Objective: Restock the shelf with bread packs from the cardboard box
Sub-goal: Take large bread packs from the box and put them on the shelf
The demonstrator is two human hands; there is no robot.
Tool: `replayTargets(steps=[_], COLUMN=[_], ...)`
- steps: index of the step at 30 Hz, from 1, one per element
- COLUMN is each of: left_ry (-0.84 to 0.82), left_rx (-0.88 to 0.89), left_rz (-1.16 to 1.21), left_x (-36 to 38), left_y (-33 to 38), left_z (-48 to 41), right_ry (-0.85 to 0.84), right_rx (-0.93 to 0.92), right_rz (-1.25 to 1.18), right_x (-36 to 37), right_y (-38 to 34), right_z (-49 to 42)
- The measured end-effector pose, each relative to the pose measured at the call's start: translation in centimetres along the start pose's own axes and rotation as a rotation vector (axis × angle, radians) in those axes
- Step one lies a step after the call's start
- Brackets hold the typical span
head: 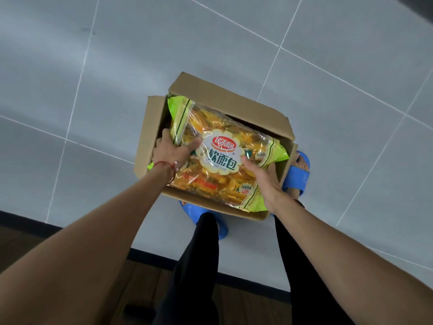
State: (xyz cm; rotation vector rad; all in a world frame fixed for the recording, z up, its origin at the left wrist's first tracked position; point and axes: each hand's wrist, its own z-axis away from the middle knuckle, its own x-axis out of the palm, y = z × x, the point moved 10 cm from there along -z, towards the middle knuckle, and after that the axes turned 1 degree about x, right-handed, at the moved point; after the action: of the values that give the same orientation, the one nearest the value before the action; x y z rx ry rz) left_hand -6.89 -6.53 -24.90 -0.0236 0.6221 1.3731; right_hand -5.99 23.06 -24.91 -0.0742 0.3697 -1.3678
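Fingers (165,135) of left hand (170,154) and right hand (263,180) clasp a bread pack (222,146) over the cardboard box (234,106).

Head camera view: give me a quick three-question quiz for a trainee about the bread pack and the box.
1. True or false: the left hand and the right hand both grip the bread pack.
2. Multiple choice: the open cardboard box sits on A) a shelf, B) the tiled floor, C) a trolley.
3. Fill in: the slipper beside the box is ___ in colour.

Key: 1 true; 2 B; 3 blue.
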Motion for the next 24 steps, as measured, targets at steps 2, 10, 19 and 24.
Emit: replayTargets(steps=[2, 10, 19, 24], left_ry=[-0.012, 0.033, 0.118, 0.142], left_rx=[-0.007, -0.134, -0.151, -0.089], left_rz=[0.023, 0.071, 0.32, 0.391], left_x=[0.3, -0.6, -2.7, -5.4], left_y=[0.0, -1.1, 1.0, 4.8], left_z=[0.8, 3.7, 10.2, 15.5], right_ry=[-0.023, -0.026, -0.181, -0.21], right_rx=[-0.001, -0.081, -0.142, -0.195], right_rz=[-0.033, 0.016, 0.059, 0.097], right_x=[0.0, -3.3, -5.2, -7.0], right_y=[0.4, -2.5, -6.9, -10.4], right_z=[0.4, 1.6, 7.1, 13.3])
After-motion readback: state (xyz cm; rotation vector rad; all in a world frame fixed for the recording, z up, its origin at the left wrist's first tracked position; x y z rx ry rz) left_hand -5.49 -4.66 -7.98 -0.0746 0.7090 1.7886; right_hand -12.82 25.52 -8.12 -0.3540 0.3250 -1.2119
